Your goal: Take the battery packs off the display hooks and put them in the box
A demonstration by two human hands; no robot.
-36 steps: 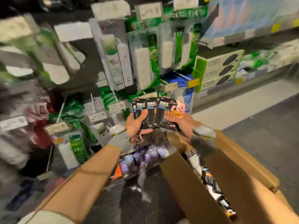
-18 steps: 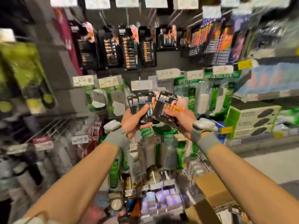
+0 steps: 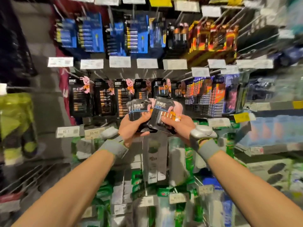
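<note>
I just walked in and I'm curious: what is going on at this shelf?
A person stands facing a store display of batteries. Their left hand grips a small stack of black packs, and their right hand holds one more pack right beside it. Both are raised in front of the display. More hanging packs fill the row behind. The box is not in view.

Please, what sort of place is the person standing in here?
Most likely a shop aisle, in its battery section. Black carded battery packs with pink rabbit figures hang in rows, white price labels sit above them, and blue carded battery packs fill the row higher up.
</note>
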